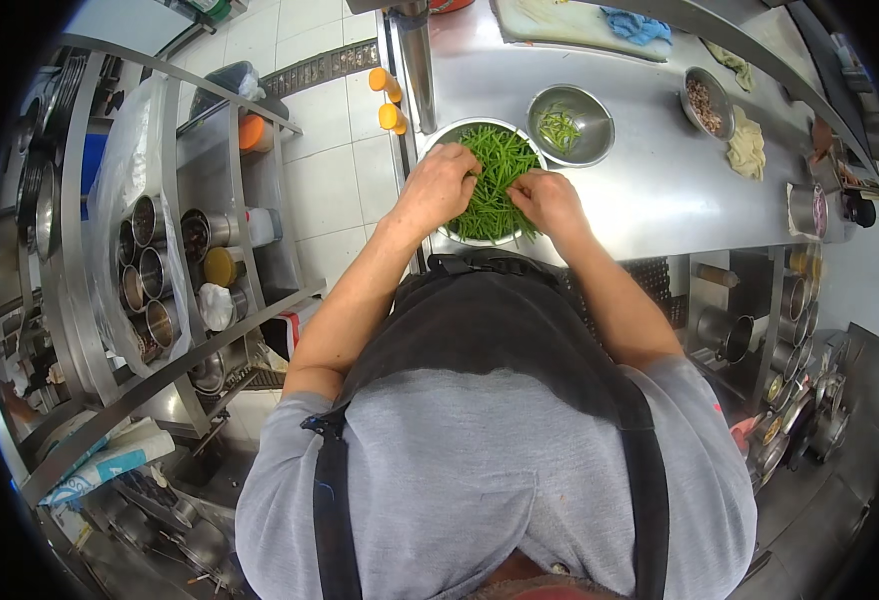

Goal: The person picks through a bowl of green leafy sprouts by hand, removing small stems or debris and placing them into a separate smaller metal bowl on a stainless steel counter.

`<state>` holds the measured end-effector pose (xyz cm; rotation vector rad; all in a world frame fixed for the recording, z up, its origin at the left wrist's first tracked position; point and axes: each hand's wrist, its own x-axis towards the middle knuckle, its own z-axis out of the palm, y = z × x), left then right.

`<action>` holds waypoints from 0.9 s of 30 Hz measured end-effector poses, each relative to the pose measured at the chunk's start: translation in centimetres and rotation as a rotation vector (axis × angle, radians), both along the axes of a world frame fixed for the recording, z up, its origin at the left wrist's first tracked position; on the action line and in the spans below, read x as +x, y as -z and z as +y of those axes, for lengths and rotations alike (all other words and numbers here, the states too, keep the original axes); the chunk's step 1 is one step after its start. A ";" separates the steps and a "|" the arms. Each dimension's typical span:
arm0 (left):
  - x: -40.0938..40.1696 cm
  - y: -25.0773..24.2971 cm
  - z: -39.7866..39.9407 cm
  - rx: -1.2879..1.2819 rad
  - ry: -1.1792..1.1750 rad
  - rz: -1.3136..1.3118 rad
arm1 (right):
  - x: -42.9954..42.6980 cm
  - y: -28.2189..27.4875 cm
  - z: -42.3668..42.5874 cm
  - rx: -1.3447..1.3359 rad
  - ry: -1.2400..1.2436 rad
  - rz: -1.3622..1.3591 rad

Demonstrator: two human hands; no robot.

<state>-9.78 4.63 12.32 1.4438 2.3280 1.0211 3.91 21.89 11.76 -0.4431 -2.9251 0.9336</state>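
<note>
A wide metal bowl (439,139) heaped with cut green stalks (493,184), perhaps green beans or chives, stands on the steel counter close to the black apron. My left hand (443,180) rests over the heap's left side, its fingertips curled down at the stalks. On the right side of the same heap, my right hand (548,196) has thumb and forefinger brought together among the stalks. Whether either hand grips any stalk is too small to tell. Touching or nearly touching the wide bowl at its upper right is a smaller metal bowl (595,135) with a few paler green pieces (559,129).
A metal post (415,75) and two orange-capped bottles (391,118) stand left of the bowls. Farther back lie a cutting board (552,30) and a blue cloth (637,26). At right are a bowl of brownish food (703,103) and a pale cloth (745,144). Shelving (241,180) stands left.
</note>
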 end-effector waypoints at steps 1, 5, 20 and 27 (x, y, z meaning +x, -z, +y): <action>0.0 -0.2 -0.2 -0.030 -0.011 -0.019 | 0.0 0.1 0.0 -0.056 0.033 0.006; 0.1 -0.9 -0.6 0.001 -0.052 -0.051 | 0.6 -0.8 0.3 -0.302 0.162 -0.017; 1.0 -3.5 -1.1 0.081 -0.166 -0.897 | 0.7 -5.0 -1.4 -0.672 0.137 0.129; 0.4 -4.3 -1.4 0.096 -0.243 -0.913 | 0.7 -5.3 -0.7 -0.834 0.245 0.093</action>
